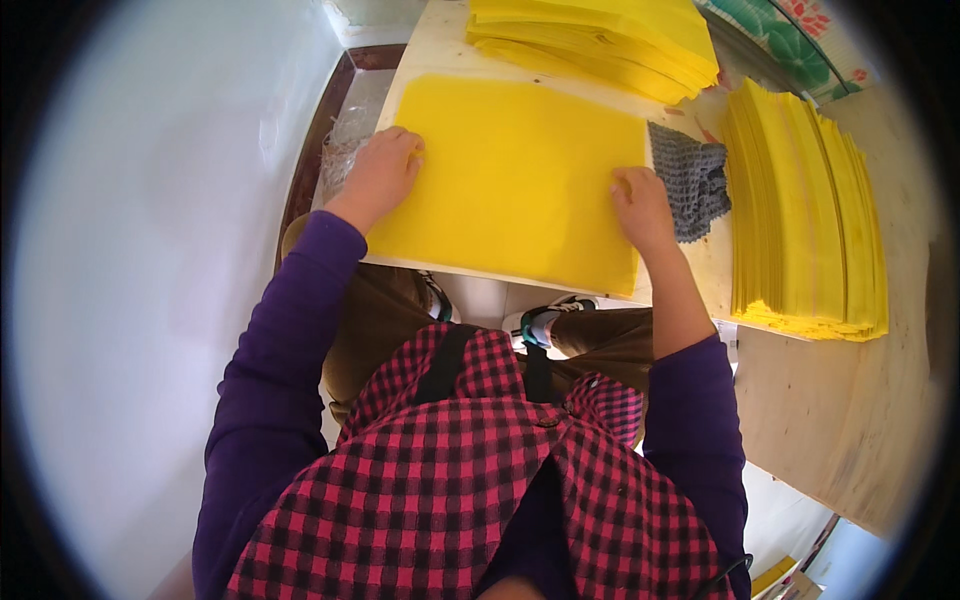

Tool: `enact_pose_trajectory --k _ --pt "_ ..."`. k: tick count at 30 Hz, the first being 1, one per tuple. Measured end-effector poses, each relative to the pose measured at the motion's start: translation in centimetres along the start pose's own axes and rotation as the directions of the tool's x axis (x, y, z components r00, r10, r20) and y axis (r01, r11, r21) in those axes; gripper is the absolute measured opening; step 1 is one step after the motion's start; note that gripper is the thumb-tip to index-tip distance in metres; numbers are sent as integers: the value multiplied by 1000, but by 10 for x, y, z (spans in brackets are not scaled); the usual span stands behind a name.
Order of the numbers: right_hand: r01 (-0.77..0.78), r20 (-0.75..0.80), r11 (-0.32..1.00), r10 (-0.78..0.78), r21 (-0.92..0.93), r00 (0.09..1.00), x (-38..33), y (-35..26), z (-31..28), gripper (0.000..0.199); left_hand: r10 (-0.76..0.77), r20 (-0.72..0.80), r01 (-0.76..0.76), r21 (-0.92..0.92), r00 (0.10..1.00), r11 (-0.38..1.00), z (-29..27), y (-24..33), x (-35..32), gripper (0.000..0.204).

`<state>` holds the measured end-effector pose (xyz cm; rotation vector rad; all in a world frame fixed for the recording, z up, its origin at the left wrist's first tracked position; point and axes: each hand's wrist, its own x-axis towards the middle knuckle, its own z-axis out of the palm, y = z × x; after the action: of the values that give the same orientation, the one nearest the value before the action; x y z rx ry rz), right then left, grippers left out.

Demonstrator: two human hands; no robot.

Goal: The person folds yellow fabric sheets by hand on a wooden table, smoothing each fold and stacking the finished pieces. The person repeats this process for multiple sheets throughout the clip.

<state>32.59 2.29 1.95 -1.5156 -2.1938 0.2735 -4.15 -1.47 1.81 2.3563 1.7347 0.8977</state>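
Observation:
A large yellow sheet [520, 180] lies flat on the pale wooden table [850, 400] in front of me. My left hand [385, 170] rests with curled fingers on the sheet's left edge. Near the sheet's right edge, my right hand [640, 205] presses down with its fingers bent. Neither hand grips anything that I can see. A grey knitted cloth [695, 180] lies just right of my right hand, partly on the table.
A thick stack of yellow sheets [805, 220] stands at the right of the table. Another yellow stack [600, 40] lies at the far edge. Crumpled clear plastic [345, 140] sits left of the table. A white wall [150, 250] fills the left side.

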Motion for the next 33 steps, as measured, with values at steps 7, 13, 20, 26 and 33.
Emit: enact_pose_trajectory --k 7,13,20,26,33 --pt "51 73 996 -57 76 996 -43 -8 -19 25 -36 191 38 -6 981 999 -19 21 -44 15" --pt "31 -11 999 -32 -14 999 -13 -7 0 25 2 59 -2 7 998 1000 -9 14 -18 15" --pt "139 13 989 -140 40 990 -55 -14 -17 25 -46 158 57 -65 986 996 -24 33 -55 16" --pt "15 23 1000 -15 -20 1000 -24 -18 -2 25 -4 20 4 -5 1000 1000 -6 14 -25 15" --pt "74 47 992 -79 98 996 -68 -35 -22 26 1 66 4 -82 998 997 -25 19 -51 14"
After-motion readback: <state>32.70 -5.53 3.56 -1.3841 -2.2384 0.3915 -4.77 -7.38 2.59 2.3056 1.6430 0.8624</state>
